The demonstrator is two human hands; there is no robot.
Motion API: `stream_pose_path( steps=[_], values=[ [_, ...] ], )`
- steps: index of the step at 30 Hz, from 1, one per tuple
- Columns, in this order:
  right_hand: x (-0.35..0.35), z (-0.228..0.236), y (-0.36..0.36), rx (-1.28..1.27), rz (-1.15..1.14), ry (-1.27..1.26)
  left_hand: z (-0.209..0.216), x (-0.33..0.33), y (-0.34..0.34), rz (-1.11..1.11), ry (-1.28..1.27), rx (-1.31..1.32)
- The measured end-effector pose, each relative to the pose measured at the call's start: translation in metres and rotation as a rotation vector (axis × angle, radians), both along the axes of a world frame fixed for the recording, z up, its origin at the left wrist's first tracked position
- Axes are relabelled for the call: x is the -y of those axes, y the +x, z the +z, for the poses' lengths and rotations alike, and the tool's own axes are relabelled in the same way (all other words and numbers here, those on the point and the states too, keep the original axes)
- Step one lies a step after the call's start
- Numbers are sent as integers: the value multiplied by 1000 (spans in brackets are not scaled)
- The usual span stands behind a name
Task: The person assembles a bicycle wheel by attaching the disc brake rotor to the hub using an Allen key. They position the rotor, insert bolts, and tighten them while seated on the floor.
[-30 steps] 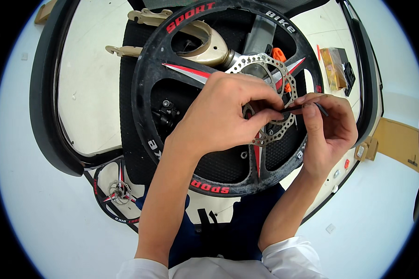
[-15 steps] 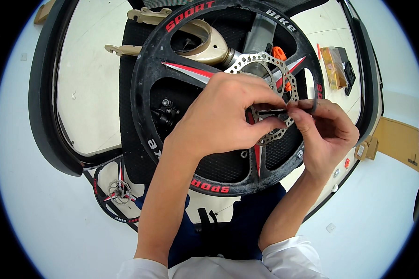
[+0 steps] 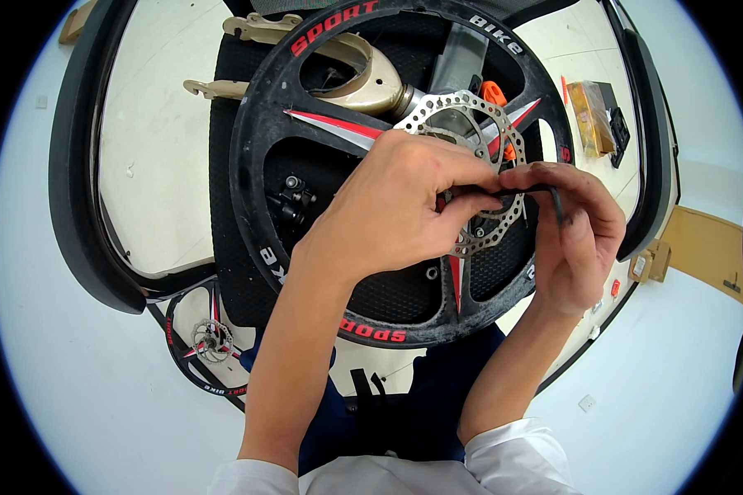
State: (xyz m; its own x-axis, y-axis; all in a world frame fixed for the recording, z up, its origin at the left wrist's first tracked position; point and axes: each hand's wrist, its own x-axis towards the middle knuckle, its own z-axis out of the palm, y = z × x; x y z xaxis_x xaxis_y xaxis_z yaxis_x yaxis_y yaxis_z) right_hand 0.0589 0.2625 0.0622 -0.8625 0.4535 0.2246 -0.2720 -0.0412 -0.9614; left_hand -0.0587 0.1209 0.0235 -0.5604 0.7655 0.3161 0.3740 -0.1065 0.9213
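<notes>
A black bent hex key (image 3: 556,198) is pinched between my two hands above a perforated silver brake disc (image 3: 425,110). My left hand (image 3: 400,202) grips its long arm between thumb and fingertips, over the middle of the disc. My right hand (image 3: 582,235) has its fingers curled about the bend, with the thumb against the short arm. The disc sits at the hub of a black spoked bike wheel (image 3: 250,161) with red and white accents. My left hand covers much of the hub, so where the key's far tip lies is hidden.
The wheel lies on a black chair seat (image 3: 229,272) between two armrests (image 3: 70,165) (image 3: 648,173). Beneath it are a beige fork (image 3: 378,81), a grey part (image 3: 462,62), an orange object (image 3: 493,93) and a black metal part (image 3: 293,198). Another wheel (image 3: 173,346) stands at lower left; a small carton (image 3: 656,262) is right.
My right hand has rolled and shifted its fingers, so the key's bent end now shows. My left hand has stayed almost in place, still pinching the key.
</notes>
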Motion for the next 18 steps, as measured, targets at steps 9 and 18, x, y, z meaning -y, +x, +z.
stream_pose_path(
  steps=[9,18],
  values=[
    [-3,-7,3,43,-188,172,2,1,3,-28,-23,24],
    [13,3,-6,74,-274,189,-1,2,2,40,62,-43]
  ],
)
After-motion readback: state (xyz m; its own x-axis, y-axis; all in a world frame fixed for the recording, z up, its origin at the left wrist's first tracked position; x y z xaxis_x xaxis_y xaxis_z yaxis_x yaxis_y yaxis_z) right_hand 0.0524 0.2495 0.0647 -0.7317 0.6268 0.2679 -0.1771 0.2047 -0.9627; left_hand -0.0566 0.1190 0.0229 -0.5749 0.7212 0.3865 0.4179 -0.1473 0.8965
